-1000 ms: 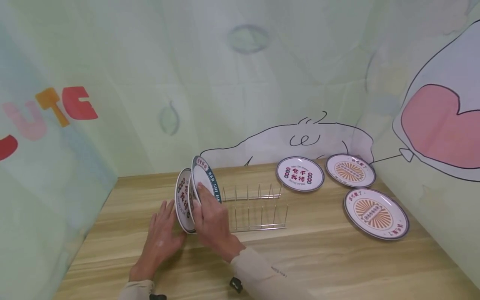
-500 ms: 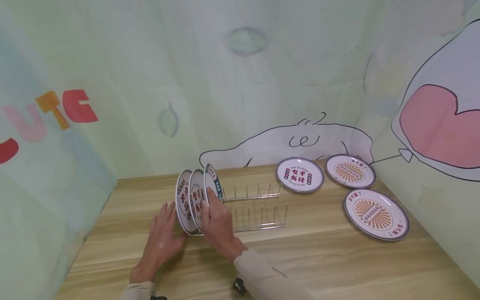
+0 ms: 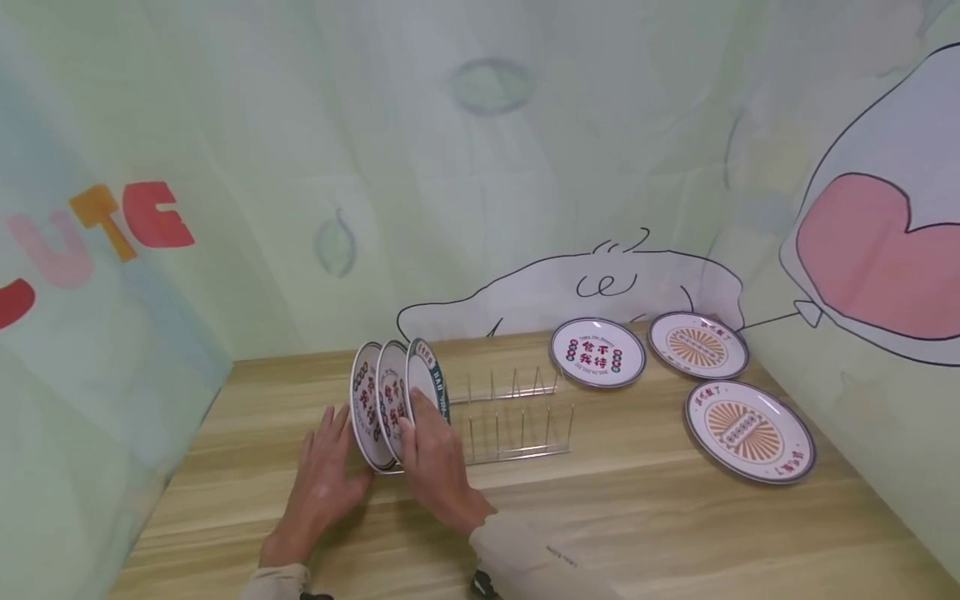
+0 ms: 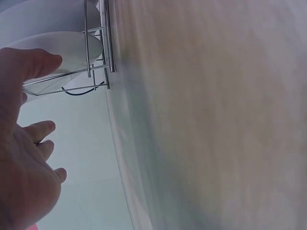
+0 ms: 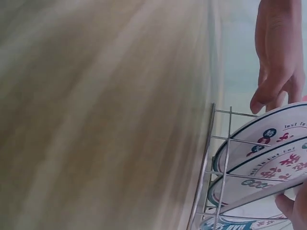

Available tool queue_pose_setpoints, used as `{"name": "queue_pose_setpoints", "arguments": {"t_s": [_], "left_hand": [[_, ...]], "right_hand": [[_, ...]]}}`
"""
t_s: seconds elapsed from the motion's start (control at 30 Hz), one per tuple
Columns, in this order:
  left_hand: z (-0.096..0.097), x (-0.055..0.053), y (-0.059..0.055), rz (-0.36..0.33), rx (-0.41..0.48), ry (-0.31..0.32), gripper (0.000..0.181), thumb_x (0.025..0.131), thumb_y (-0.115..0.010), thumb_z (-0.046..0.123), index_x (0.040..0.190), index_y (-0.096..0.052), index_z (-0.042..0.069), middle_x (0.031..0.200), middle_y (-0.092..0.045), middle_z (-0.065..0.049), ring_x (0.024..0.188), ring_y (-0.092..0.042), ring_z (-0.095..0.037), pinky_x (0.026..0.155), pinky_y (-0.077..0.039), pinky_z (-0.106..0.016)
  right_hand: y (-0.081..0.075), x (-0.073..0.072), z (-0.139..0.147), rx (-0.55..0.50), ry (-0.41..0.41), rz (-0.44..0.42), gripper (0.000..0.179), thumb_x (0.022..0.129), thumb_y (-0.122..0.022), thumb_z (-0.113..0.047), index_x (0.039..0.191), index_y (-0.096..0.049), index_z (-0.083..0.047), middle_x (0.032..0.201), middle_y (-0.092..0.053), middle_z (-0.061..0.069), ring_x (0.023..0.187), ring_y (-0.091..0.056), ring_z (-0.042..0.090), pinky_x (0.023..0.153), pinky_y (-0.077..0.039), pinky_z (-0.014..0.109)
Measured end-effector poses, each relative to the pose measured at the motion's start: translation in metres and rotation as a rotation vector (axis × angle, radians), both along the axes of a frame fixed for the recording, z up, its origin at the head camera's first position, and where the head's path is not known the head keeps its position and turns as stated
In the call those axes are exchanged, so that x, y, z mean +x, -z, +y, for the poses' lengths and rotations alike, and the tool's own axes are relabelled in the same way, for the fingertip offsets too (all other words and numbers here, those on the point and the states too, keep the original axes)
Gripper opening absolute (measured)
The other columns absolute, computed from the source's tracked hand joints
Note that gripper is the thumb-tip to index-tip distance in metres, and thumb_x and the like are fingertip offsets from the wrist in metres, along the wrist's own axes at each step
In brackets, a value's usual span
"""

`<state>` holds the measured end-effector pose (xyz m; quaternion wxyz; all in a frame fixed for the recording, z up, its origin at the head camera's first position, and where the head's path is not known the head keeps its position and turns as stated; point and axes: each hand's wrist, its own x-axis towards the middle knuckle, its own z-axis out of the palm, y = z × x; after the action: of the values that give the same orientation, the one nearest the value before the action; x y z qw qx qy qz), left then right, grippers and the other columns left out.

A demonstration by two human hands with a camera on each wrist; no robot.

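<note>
A wire plate rack point(image 3: 517, 455) stands on the wooden table. Upright in its left end are two white plates with red lettering, the outer plate point(image 3: 365, 408) and the inner plate point(image 3: 392, 387). To their right a plate with a teal lettered band point(image 3: 429, 365) stands between the wires, its near edge pinched in my right hand point(image 3: 438, 462). My left hand point(image 3: 322, 479) is at the rack's left end, fingers extended and thumb beside the end wires point(image 4: 88, 48); whether it touches the rack is unclear. In the right wrist view, only part of my right hand point(image 5: 300, 206) shows.
Three plates lie flat to the right: a red-lettered plate point(image 3: 597, 352) at the back, a sunburst plate point(image 3: 699, 345) in the back corner, and a nearer sunburst plate point(image 3: 750, 431). Printed cloth walls point(image 3: 480, 183) enclose the wooden table point(image 3: 637, 533).
My right hand has moved the teal-banded plate slightly right and down, from leaning over the inner plate to standing in the rack. My left hand has stayed in place.
</note>
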<state>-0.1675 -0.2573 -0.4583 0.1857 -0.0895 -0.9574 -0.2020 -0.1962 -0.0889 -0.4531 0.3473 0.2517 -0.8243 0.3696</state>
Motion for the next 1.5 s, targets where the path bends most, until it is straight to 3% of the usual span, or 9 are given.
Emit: {"name": "queue_pose_setpoints", "arguments": {"t_s": [0.4,0.67,0.83,0.9,1.0,1.13,1.3,1.4,1.5], "left_hand": [[0.001,-0.003,0.004,0.024,-0.001,-0.002,0.080,0.067,-0.072,0.019,0.138,-0.038,0.002,0.141,-0.038,-0.024,0.133,-0.026,-0.046,0.104,-0.019,-0.067],[-0.002,-0.002,0.004,0.008,0.003,-0.012,0.080,0.068,-0.070,0.018,0.138,-0.037,0.001,0.141,-0.037,-0.026,0.133,-0.025,-0.047,0.104,-0.019,-0.066],[-0.002,-0.002,0.005,-0.003,0.007,-0.013,0.080,0.070,-0.070,0.019,0.140,-0.035,0.002,0.142,-0.035,-0.026,0.134,-0.024,-0.046,0.104,-0.019,-0.066],[-0.001,-0.002,0.005,-0.003,0.015,-0.010,0.080,0.070,-0.070,0.019,0.140,-0.035,0.002,0.143,-0.034,-0.026,0.134,-0.024,-0.046,0.104,-0.018,-0.066],[0.001,-0.001,0.004,-0.004,0.025,-0.003,0.080,0.069,-0.069,0.017,0.140,-0.034,0.003,0.144,-0.033,-0.025,0.135,-0.023,-0.045,0.105,-0.017,-0.066],[0.001,0.001,0.002,0.005,0.027,-0.005,0.081,0.069,-0.069,0.016,0.141,-0.034,0.003,0.144,-0.033,-0.025,0.135,-0.023,-0.045,0.104,-0.017,-0.067],[0.001,0.001,0.002,0.027,0.018,-0.005,0.080,0.068,-0.070,0.017,0.139,-0.036,0.002,0.142,-0.035,-0.025,0.134,-0.025,-0.045,0.103,-0.019,-0.067],[0.001,0.000,0.002,0.038,0.011,-0.001,0.081,0.068,-0.071,0.018,0.139,-0.036,0.003,0.142,-0.036,-0.025,0.133,-0.026,-0.046,0.103,-0.020,-0.067],[0.001,0.000,0.003,0.050,0.004,0.005,0.082,0.067,-0.071,0.018,0.140,-0.036,0.003,0.142,-0.037,-0.024,0.133,-0.027,-0.046,0.103,-0.021,-0.067]], "right_hand": [[-0.008,0.000,0.009,0.052,-0.041,-0.003,0.043,0.096,-0.044,-0.021,0.129,-0.047,0.007,0.125,-0.057,0.020,0.116,-0.057,0.025,0.096,-0.048,0.034],[-0.020,0.004,0.026,0.101,-0.129,-0.134,0.052,0.095,-0.045,-0.034,0.136,-0.041,-0.001,0.137,-0.048,0.017,0.126,-0.048,0.026,0.102,-0.043,0.038],[-0.042,0.004,0.066,0.144,-0.110,-0.008,0.061,0.091,-0.050,-0.043,0.139,-0.038,-0.007,0.140,-0.046,0.012,0.129,-0.045,0.025,0.104,-0.041,0.041],[-0.051,-0.002,0.088,0.139,-0.063,0.062,0.062,0.089,-0.052,-0.041,0.139,-0.038,-0.006,0.140,-0.045,0.011,0.131,-0.041,0.027,0.107,-0.037,0.043],[-0.057,-0.020,0.128,0.101,0.035,0.094,0.060,0.088,-0.054,-0.036,0.138,-0.039,-0.006,0.140,-0.046,0.011,0.134,-0.037,0.028,0.110,-0.032,0.046],[-0.047,-0.057,0.180,0.132,0.191,-0.018,0.058,0.089,-0.054,-0.033,0.137,-0.041,-0.005,0.137,-0.048,0.016,0.133,-0.037,0.033,0.110,-0.031,0.050],[-0.012,-0.093,0.232,0.404,0.359,-0.328,0.062,0.090,-0.051,-0.039,0.141,-0.036,-0.006,0.145,-0.034,0.023,0.138,-0.023,0.040,0.111,-0.023,0.056],[0.006,-0.104,0.251,0.560,0.386,-0.482,0.065,0.091,-0.048,-0.044,0.142,-0.033,-0.007,0.149,-0.024,0.024,0.139,-0.015,0.042,0.112,-0.015,0.060],[0.017,-0.111,0.262,0.639,0.382,-0.542,0.069,0.089,-0.049,-0.049,0.142,-0.034,-0.007,0.150,-0.022,0.024,0.139,-0.014,0.042,0.111,-0.011,0.062]]}}
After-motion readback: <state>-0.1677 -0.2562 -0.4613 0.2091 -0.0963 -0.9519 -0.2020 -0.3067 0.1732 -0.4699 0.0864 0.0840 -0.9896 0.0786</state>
